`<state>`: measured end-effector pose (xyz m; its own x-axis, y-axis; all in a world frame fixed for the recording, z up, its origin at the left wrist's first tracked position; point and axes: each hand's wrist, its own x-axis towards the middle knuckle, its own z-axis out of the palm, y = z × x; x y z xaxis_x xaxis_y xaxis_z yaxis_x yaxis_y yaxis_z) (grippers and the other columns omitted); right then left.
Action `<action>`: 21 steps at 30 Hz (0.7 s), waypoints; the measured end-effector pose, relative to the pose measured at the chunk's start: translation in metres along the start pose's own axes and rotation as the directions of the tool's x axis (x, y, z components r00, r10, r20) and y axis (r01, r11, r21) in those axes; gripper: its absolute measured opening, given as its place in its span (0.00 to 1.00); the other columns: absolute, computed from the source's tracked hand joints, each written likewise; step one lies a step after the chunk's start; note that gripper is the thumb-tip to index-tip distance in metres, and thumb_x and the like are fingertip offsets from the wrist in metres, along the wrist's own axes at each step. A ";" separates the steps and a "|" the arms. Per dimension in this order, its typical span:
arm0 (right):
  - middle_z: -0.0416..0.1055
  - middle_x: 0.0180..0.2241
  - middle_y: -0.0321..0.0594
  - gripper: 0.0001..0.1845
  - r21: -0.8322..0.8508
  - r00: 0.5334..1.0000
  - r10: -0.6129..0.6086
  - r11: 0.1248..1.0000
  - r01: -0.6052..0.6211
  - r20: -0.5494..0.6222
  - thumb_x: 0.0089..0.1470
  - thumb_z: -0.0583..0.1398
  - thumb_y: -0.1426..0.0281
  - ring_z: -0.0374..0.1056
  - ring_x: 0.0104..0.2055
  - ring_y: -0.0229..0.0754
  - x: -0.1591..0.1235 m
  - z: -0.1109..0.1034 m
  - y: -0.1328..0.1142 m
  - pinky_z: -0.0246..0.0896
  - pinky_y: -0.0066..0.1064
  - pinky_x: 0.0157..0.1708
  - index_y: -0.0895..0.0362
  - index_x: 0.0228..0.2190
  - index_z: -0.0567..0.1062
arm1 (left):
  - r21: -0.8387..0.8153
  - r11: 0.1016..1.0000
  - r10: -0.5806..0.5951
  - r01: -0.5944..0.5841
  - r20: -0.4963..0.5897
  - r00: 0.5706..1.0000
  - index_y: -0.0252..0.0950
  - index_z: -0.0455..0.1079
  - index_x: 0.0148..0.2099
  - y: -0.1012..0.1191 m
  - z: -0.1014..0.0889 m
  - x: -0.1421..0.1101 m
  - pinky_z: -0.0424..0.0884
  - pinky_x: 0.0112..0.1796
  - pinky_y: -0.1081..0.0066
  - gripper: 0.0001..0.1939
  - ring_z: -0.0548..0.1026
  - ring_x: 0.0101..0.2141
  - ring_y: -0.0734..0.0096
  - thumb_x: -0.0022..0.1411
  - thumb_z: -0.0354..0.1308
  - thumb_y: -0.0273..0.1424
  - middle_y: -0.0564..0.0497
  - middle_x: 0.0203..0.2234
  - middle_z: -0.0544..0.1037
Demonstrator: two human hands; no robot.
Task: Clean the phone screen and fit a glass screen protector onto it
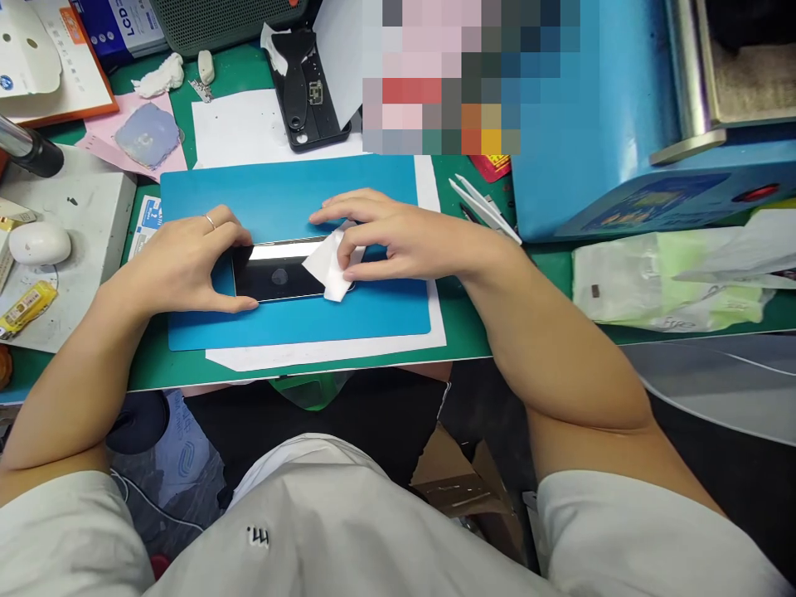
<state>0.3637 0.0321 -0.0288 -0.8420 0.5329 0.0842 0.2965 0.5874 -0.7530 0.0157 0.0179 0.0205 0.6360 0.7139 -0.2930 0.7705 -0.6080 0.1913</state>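
A phone (279, 278) with a dark, glossy screen lies flat on a blue mat (292, 326), its long side running left to right. My left hand (186, 259) grips its left end, thumb along the near edge and fingers at the far edge. Between the thumb and fingertips of my right hand (398, 236) is a crumpled white wipe (327, 264), which rests on the right part of the screen. That end of the phone is mostly hidden under the wipe and hand.
Tweezers (485, 206) lie right of the mat, near a large blue machine (560, 182). A pack of wipes (672, 278) sits at the right edge. Behind the mat is a black phone case (323, 116) with a scraper on it. A white earbud case (41, 243) stands at the left.
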 end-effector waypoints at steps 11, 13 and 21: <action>0.63 0.75 0.47 0.12 -0.028 0.995 0.028 0.999 -0.025 0.094 0.70 0.63 0.59 0.53 0.79 0.65 0.000 -0.003 -0.007 0.52 0.66 0.74 0.53 0.37 0.81 | -0.034 0.997 0.063 -0.065 -0.064 0.996 0.40 0.72 0.59 -0.008 0.004 0.001 0.69 0.38 0.59 0.38 0.76 0.38 0.57 0.62 0.60 0.65 0.44 0.49 0.77; 0.63 0.75 0.47 0.12 -0.030 0.994 0.033 0.999 -0.030 0.105 0.70 0.63 0.60 0.51 0.80 0.64 0.000 -0.003 -0.008 0.51 0.65 0.75 0.53 0.36 0.81 | -0.054 0.996 0.060 -0.065 -0.078 0.995 0.42 0.73 0.58 -0.010 0.006 0.001 0.69 0.38 0.58 0.39 0.76 0.37 0.56 0.60 0.61 0.67 0.44 0.48 0.77; 0.68 0.72 0.49 0.13 -0.033 0.997 0.034 0.999 -0.031 0.071 0.70 0.62 0.60 0.56 0.78 0.63 0.001 -0.001 -0.007 0.53 0.65 0.74 0.53 0.35 0.79 | -0.014 0.995 0.096 -0.097 -0.078 0.992 0.40 0.72 0.61 -0.012 0.008 0.000 0.70 0.39 0.57 0.37 0.76 0.37 0.57 0.65 0.62 0.63 0.43 0.49 0.77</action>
<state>0.3611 0.0291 -0.0225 -0.8616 0.5075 0.0120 0.3373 0.5900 -0.7336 0.0059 0.0226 0.0108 0.7081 0.6774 -0.1993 0.7058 -0.6695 0.2316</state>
